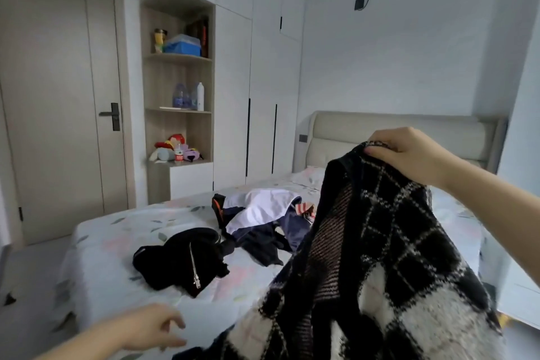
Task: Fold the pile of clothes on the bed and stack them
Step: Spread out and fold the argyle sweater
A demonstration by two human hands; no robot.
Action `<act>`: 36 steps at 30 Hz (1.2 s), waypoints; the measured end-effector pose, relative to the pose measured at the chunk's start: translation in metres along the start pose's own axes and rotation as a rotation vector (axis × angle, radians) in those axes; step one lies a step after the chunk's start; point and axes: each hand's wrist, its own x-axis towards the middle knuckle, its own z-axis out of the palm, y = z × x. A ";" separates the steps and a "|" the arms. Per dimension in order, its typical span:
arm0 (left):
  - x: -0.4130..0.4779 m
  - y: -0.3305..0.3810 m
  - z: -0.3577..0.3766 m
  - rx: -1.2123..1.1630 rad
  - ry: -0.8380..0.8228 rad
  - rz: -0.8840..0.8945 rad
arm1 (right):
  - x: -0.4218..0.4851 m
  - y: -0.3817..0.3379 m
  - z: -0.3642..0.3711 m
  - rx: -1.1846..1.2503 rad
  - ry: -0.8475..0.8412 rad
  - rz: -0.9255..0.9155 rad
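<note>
**Editor:** What is raised over the bed (117, 231)?

**Photographer:** One black-and-white checked knit (394, 257), held up above the bed's near side. The right hand (409, 155) pinches its upper edge, thumb and curled fingers closed on the wool, in front of the bed's padded headboard (380, 134).

**Editor:** Which way does it run?

**Photographer:** Its long axis is close to upright. The top edge is at the hand, and the body hangs down and widens toward the bed's near edge, where it leaves the frame. The open front shows a dark ribbed inner side (whether the hem touches the bed cannot be told).

**Editor:** And the other hand?

**Photographer:** The left hand (149, 327) hovers low at the bed's near edge, fingers loosely spread and slightly bent, gripping nothing.

**Editor:** Count what lies on the bed.

**Photographer:** Two groups. One black zipped garment (181, 260) lies crumpled near the bed's middle. Its single silver zip (193, 267) runs lengthwise, with the puller end toward the near edge. Just beside it, toward the headboard, lies one loose heap (263, 213) of white, navy and striped pieces. How many pieces it holds cannot be told.

**Editor:** Beyond the bed?

**Photographer:** On the bed's far side stands a white wardrobe (263, 82) with open shelves (178, 108). Past the foot end is one closed door (58, 96).
</note>
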 end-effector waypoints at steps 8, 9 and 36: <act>0.050 0.113 -0.033 -0.310 0.239 0.261 | 0.001 -0.003 -0.003 0.033 -0.001 -0.005; 0.054 0.115 -0.032 -0.336 0.298 0.230 | -0.002 0.002 -0.005 0.023 -0.006 0.008; -0.034 0.023 -0.351 0.197 1.375 -0.230 | 0.020 0.014 -0.080 -0.043 -0.075 0.196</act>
